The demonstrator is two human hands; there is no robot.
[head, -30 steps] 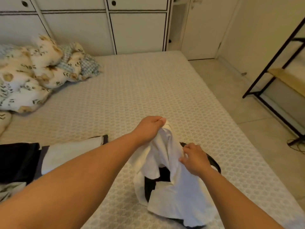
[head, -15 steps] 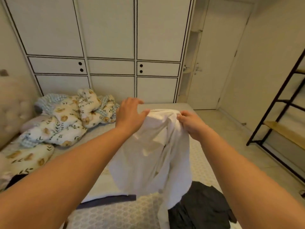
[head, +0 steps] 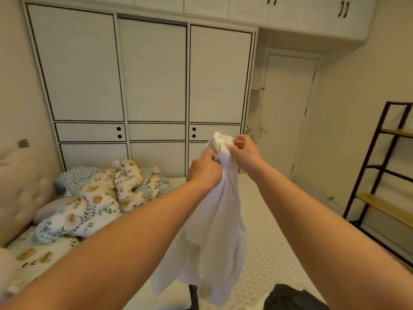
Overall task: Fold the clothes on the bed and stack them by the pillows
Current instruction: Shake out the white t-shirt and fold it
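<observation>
White shirt (head: pixel 214 231) held up over bed (head: pixel 268 231), long axis vertical, bulk hangs straight below grip. Left hand (head: pixel 204 170) & right hand (head: pixel 244 154) both clenched on bunched top, near touching. I judge next: spread hands apart.

Both hands raised above bed (head: pixel 263 249), gripping bunched top of white shirt (head: pixel 214 231). Left hand (head: pixel 204 170) just below right hand (head: pixel 244 153), nearly touching. Shirt hangs limp over bed. Dark garment (head: pixel 292 297) on bed, right of shirt hem. Floral quilt (head: pixel 100 202) heaped left of shirt. Wardrobe (head: pixel 154 86) behind bed; black shelf (head: pixel 380 175) far right.
</observation>
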